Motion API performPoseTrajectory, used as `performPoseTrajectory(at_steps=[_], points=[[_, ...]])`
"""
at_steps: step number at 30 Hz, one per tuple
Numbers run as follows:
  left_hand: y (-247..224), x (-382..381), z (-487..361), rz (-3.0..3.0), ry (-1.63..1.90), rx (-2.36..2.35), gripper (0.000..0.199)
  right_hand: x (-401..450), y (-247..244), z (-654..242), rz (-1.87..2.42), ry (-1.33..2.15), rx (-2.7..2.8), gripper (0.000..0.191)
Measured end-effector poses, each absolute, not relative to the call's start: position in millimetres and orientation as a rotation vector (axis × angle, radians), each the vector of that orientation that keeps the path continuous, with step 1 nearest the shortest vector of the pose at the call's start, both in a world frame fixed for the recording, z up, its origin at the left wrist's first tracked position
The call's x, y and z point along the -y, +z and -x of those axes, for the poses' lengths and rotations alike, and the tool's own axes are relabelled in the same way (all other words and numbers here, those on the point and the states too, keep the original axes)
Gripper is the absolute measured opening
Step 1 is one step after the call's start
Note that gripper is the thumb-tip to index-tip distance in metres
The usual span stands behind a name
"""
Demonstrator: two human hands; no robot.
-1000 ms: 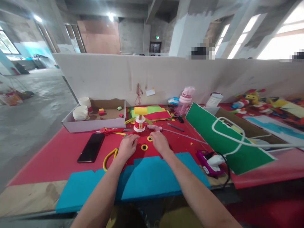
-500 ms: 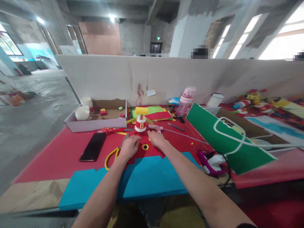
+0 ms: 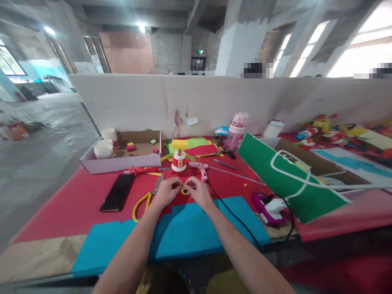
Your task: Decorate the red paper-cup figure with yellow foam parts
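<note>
My left hand [image 3: 168, 191] and my right hand [image 3: 199, 192] meet over the red table covering, fingertips pinched together on a small yellow piece [image 3: 183, 184] whose kind I cannot make out. Just beneath them lies a yellow disc with a black centre [image 3: 184, 191], partly covered by the fingers. Beyond the hands stands a paper-cup figure [image 3: 179, 162] in red and white with a yellow roll on top and folded yellow strips at its sides. A pink glue gun [image 3: 200, 169] lies beside it, to the right. Yellow-handled scissors [image 3: 142, 207] rest left of my left hand.
A black phone [image 3: 118, 192] lies at left, below a shallow box [image 3: 122, 165] with paper cups. Blue sheets [image 3: 196, 230] cover the near edge. On the right are a purple power strip [image 3: 268, 210], a black cord, a white cable and a green board [image 3: 275, 175].
My right hand has drawn back from beside the glue gun to meet my left hand. Both now pinch the small yellow piece, and the glue gun and its cord are uncovered.
</note>
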State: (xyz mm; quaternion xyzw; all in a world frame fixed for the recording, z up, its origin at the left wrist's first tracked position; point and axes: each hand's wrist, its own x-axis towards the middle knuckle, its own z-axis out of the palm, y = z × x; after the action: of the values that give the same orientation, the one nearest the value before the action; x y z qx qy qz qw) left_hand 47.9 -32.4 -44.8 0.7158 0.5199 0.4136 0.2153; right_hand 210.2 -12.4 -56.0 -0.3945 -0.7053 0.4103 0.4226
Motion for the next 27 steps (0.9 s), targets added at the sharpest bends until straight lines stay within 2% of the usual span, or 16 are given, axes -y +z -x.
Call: performPoseTrajectory(at_steps=[5,9,13,17,21,27], points=[[-43,32,-45,-2.15,1.238,-1.421,0.016,-5,-43,-226,1.049,0.751,1.867,0.021],[-44,30,-43,-2.239,1.331,-1.407,0.018,-42,-33,-248,1.592,0.406,1.863,0.027],[-48,29,-42,-2.254,1.345,-1.44,0.017,-66,-30,-252,1.956,0.492,2.036,0.044],[-49,29,-41,-2.271,1.327,-1.424,0.017,-67,-25,-253,2.057,0.572,2.048,0.039],[-47,30,-41,-2.263,1.322,-1.46,0.017,-58,-28,-271,2.007,0.61,1.999,0.041],[-46,31,-43,-2.251,1.324,-1.497,0.014,-38,-39,-298,1.711,0.902,2.007,0.026]])
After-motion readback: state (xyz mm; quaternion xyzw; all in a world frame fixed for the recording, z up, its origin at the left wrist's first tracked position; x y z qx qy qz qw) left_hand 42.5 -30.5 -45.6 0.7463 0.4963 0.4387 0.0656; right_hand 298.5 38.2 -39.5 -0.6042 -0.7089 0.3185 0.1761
